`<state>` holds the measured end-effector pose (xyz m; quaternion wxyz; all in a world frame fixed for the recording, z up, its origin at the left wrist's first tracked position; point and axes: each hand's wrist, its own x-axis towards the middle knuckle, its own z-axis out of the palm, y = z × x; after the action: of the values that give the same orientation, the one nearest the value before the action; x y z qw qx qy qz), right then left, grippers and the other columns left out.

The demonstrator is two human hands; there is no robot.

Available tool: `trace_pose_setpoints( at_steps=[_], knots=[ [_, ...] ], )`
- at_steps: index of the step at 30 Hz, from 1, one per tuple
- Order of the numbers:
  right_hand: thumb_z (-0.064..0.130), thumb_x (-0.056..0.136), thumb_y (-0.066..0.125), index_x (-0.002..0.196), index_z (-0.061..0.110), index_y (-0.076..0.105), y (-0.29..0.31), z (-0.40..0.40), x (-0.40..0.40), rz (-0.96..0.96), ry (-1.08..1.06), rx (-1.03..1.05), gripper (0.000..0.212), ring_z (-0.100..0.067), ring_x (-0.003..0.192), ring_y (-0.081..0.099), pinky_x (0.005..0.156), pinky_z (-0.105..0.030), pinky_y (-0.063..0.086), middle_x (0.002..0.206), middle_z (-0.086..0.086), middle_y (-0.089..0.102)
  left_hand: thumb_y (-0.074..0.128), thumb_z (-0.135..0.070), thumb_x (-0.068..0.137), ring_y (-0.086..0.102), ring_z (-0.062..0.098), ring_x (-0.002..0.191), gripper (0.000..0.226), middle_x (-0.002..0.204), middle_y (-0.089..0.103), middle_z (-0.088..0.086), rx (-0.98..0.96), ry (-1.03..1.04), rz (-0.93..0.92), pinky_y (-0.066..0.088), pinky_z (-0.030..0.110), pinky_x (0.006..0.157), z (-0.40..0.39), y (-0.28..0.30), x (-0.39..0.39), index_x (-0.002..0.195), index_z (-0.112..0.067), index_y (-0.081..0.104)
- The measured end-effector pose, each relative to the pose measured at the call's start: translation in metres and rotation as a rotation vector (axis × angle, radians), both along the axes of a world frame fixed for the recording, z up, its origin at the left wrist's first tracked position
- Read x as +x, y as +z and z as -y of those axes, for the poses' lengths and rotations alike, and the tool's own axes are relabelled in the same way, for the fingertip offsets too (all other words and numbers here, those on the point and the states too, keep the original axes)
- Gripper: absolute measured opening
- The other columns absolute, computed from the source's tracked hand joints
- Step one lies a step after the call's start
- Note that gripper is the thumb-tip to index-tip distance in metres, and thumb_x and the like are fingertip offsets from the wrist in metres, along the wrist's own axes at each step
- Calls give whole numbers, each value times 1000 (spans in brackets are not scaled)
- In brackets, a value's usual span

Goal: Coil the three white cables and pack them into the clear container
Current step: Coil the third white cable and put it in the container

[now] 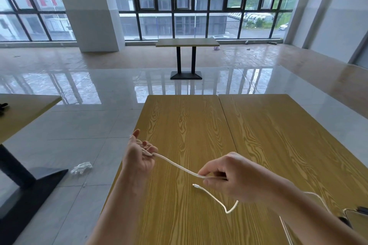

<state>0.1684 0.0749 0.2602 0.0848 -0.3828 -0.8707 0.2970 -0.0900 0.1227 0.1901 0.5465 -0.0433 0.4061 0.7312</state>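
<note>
A white cable (175, 164) stretches taut between my two hands above the wooden table (189, 125). My left hand (139, 155) holds one end of it, with loops wound round the curled fingers. My right hand (229, 175) pinches the cable between thumb and fingers. Below the right hand the cable's free end with its plug (196, 185) lies on the table. Another stretch of white cable (318, 198) curves behind my right forearm. A corner of the clear container (356, 219) shows at the right edge.
A second table (278, 125) adjoins the first on the right. Left of me stands another table (23, 113) with a black base (29, 185). A white crumpled thing (81, 167) lies on the tiled floor. One more table (187, 42) stands far off by the windows.
</note>
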Motion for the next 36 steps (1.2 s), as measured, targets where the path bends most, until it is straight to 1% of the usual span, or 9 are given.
trace_pose_setpoints(
  at_steps=[5, 10, 13, 17, 20, 24, 26, 30, 36],
  knots=[
    [30, 96, 64, 99, 26, 75, 9, 1, -7, -92, 49, 50, 12, -6, 48, 50, 49, -17, 41, 54, 15, 55, 43, -40, 103, 39, 11, 60, 29, 85, 46, 4, -49, -187, -255, 36, 22, 43, 6, -1, 22, 100, -24, 68],
    [23, 98, 60, 96, 24, 73, 13, -7, -12, -147, 14, 148, 14, -7, 47, 52, 47, -17, 42, 60, 7, 62, 33, -46, 104, 46, 15, 73, 41, 98, 54, 8, 6, -463, -520, 42, 26, 56, 17, 16, 49, 104, -27, 69],
    [23, 98, 58, 91, 22, 72, 14, -11, -16, -180, -32, 202, 16, -13, 46, 51, 45, -23, 41, 60, 1, 65, 33, -54, 101, 50, 16, 75, 47, 103, 58, 11, 82, -646, -590, 40, 23, 46, 22, 16, 52, 112, -25, 68],
    [23, 97, 58, 86, 22, 72, 11, -19, -17, -205, -132, 282, 18, -12, 51, 56, 47, -22, 42, 57, 7, 62, 35, -59, 96, 53, 12, 67, 57, 85, 67, 3, 272, -837, -503, 36, 22, 45, 24, 7, 48, 123, -19, 66],
    [25, 97, 58, 84, 24, 72, 7, -26, -14, -203, -239, 300, 19, -3, 50, 55, 49, -13, 41, 52, 13, 56, 37, -67, 92, 55, 12, 63, 63, 96, 67, 9, 314, -942, -399, 35, 21, 44, 25, 7, 50, 122, -20, 67],
    [30, 97, 57, 83, 24, 72, 2, -34, -12, -170, -353, 320, 22, -5, 49, 55, 47, -11, 34, 56, 9, 62, 44, -76, 83, 52, 11, 62, 71, 102, 66, 9, 301, -1001, -402, 34, 19, 43, 31, 10, 56, 121, -21, 68],
    [31, 97, 57, 84, 23, 73, 1, -35, -12, -149, -375, 329, 22, -3, 50, 55, 48, -12, 33, 58, 10, 63, 53, -70, 83, 51, 10, 64, 61, 103, 65, 7, 332, -1021, -447, 34, 19, 45, 34, 13, 58, 118, -23, 69],
    [31, 96, 58, 86, 23, 75, -2, -35, -14, -139, -381, 318, 21, 0, 52, 56, 47, -8, 31, 59, 13, 63, 58, -32, 95, 51, 10, 65, 26, 101, 67, 6, 327, -1001, -612, 35, 22, 49, 40, 24, 62, 117, -22, 68],
    [28, 97, 61, 92, 21, 78, -4, -35, -16, -191, -363, 247, 20, 12, 53, 56, 46, -9, 38, 55, 19, 56, 39, -29, 105, 57, 19, 68, 34, 102, 70, 15, 291, -901, -557, 45, 30, 55, 42, 28, 68, 116, -11, 66]
  ],
)
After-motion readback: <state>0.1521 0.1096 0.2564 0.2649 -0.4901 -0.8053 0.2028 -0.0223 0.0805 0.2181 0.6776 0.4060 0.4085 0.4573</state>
